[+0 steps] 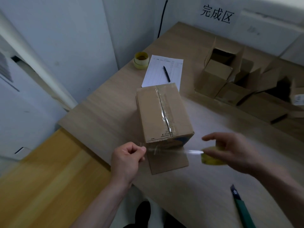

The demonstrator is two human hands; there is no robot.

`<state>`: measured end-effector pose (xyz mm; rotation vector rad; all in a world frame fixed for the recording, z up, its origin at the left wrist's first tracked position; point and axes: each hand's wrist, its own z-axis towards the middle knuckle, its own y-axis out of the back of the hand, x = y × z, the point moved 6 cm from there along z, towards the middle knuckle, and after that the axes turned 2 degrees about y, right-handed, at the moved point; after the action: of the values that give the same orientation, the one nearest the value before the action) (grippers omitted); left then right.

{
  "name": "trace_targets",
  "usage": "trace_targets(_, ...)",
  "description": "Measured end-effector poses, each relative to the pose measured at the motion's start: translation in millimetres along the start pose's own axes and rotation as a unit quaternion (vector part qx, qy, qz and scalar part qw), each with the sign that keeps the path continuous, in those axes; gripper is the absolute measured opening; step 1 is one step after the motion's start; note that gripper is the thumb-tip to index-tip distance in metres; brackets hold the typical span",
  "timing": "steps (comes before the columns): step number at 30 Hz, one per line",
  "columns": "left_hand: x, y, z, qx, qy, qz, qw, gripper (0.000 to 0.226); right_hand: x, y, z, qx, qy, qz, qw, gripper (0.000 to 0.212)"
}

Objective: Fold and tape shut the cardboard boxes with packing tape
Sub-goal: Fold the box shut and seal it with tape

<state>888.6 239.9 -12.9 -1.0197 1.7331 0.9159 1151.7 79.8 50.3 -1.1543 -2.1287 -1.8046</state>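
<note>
Head view: left hand (pixel 126 159) pinches the tape end (pixel 154 149); right hand (pixel 230 150) grips the tape roll (pixel 211 157). Strip runs crosswise between them, box (pixel 162 112) just beyond, seam lengthwise away.

Pen (pixel 166 74) on paper sheet (pixel 162 71); green knife (pixel 241 206) nr table edge.

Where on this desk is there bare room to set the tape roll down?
Bare patches: left of the taped box, toward the desk edge, and the near right stretch between that box and the utility knife. Crowded: the far right with open boxes, and behind the box, where the paper and spare tape rolls sit.
</note>
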Motion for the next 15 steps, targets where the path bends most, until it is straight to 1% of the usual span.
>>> trace_targets(1,-2,-1,1,-0.008,-0.015,0.018,1.0,0.028,1,8,4,-0.054,0.021,-0.098,0.994,0.034)
trace_targets(2,-2,-3,2,-0.017,-0.023,0.031,0.999,0.028,6,13,9,-0.09,0.04,-0.149,0.984,0.037)
trace_targets(3,-2,-5,2,-0.024,-0.024,0.04,0.999,0.028,10,16,14,-0.104,0.048,-0.168,0.979,0.041)
trace_targets(6,2,-9,4,-0.034,-0.018,0.053,0.998,0.029,11,15,31,-0.098,0.041,-0.208,0.972,0.05)
trace_targets(10,6,-10,9,-0.051,-0.008,0.055,0.997,0.033,6,10,47,-0.101,0.044,-0.233,0.966,0.047)
trace_targets(15,10,-11,14,-0.071,-0.002,0.053,0.996,0.032,1,-2,62,-0.092,0.065,-0.244,0.963,0.054)
